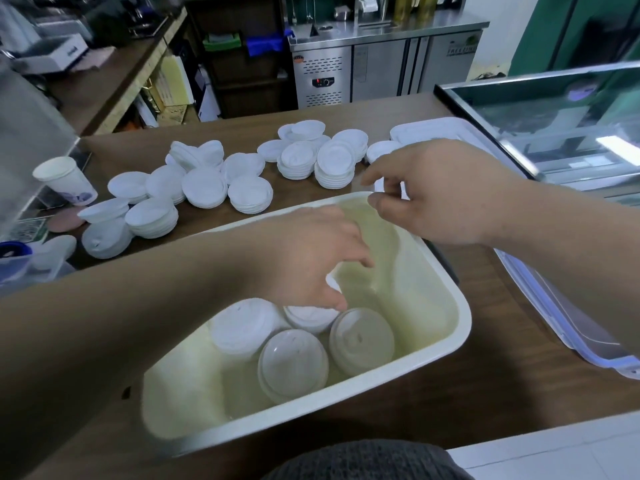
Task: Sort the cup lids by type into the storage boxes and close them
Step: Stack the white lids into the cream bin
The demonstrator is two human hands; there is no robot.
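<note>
A cream storage box (464,323) stands open on the wooden counter in front of me. Inside it lie a white lid stack (242,327) and two stacks of clear dome lids (292,362) (362,341). My left hand (311,258) reaches down into the box and grips another stack of white lids (311,318) at its top. My right hand (433,192) hovers over the box's far rim with thumb and fingers loosely curved; blur hides whether it holds anything. Several stacks of white lids (249,194) (332,164) cover the counter behind the box.
A clear box lid with blue latches (554,323) lies to the right of the box. A white tray-like box (433,133) sits at the back right beside a glass display case (554,116). A paper cup (65,180) stands at the far left.
</note>
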